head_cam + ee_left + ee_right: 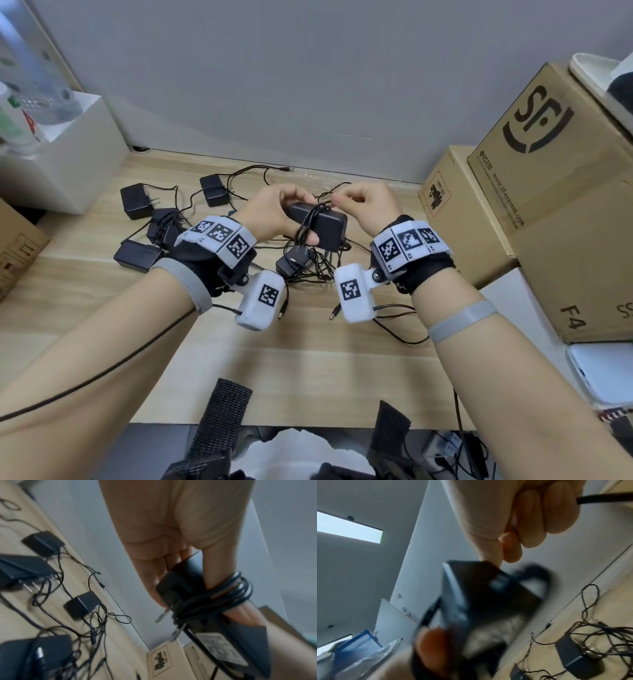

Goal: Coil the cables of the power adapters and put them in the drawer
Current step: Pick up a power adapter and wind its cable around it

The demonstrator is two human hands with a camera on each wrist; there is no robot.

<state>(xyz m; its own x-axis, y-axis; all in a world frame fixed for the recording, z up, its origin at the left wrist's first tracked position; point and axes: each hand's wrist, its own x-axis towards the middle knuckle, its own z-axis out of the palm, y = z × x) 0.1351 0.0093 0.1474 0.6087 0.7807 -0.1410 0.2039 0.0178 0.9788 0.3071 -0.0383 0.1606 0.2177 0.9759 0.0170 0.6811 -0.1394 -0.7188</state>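
Gripped in the left hand [270, 214], the black rectangular plastic power adapter [320, 224] is held in the air above the light wood-grain desk [308, 359], fingers and thumb curled round its body. The right hand [368, 205] pinches the thin black cable [310, 219] just above the adapter. The left wrist view shows several turns already lying round the adapter body and over the left thumb.

To finish this wrap well, each new turn should probably lie beside the last under light, even tension, clear of the metal plug prongs [163, 615]. The thumb likely has to slip out without loosening the bundle. The free end should be tucked under a turn so the coil holds.

Other black adapters [137, 200] and tangled loose cables [315, 270] lie on the desk below and left of the held adapter. No drawer is in view.
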